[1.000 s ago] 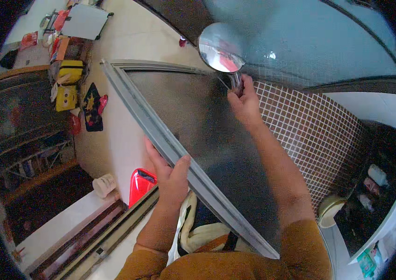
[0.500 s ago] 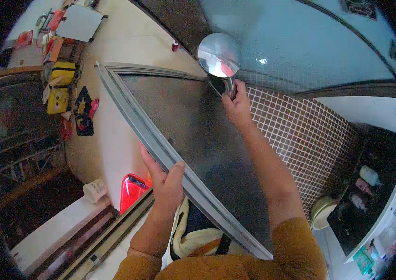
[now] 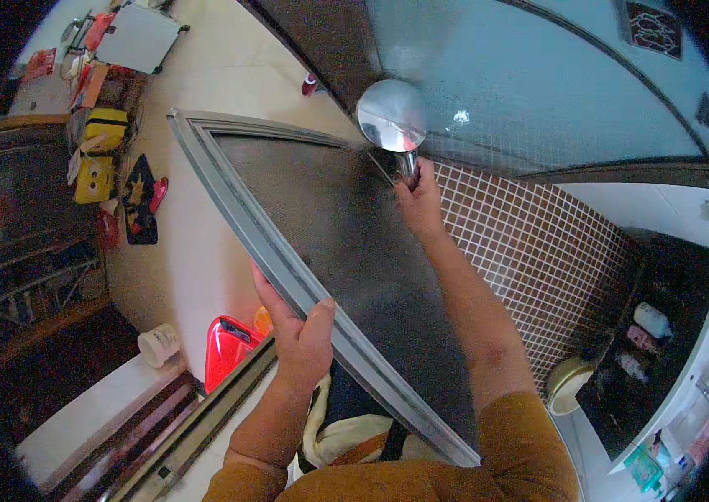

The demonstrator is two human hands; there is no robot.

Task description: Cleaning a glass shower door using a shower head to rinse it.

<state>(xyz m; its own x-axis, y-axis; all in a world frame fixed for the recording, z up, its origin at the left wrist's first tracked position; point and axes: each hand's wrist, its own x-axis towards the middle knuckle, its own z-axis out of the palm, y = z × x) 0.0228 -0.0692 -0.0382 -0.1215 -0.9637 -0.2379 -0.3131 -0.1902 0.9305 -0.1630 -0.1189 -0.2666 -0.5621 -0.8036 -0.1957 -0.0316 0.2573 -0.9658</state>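
Note:
My left hand (image 3: 297, 339) is closed around the grey metal frame (image 3: 241, 219) of a large window screen, thumb on the near face and fingers behind the rail. Its dark mesh (image 3: 346, 251) slants across the middle, the lower corner close to my body. Beyond the mesh, my right hand (image 3: 419, 201) grips the handle of a round, shiny chrome shower head (image 3: 391, 115). The head's broad disc stands above my fist, near the screen's upper right side. Whether water is flowing I cannot make out.
A brown mosaic-tiled wall (image 3: 530, 259) and a wet bluish pane (image 3: 488, 92) lie to the right. Bottles (image 3: 651, 320) stand on a black counter (image 3: 605, 410). Left are a red plastic item (image 3: 225, 356), a white tub (image 3: 158, 345), yellow bags (image 3: 97, 177) and a dark shelf (image 3: 36, 251).
My right hand and the shower head have come slightly nearer to me. The left hand keeps its hold on the screen frame, and the whole view has shifted a little.

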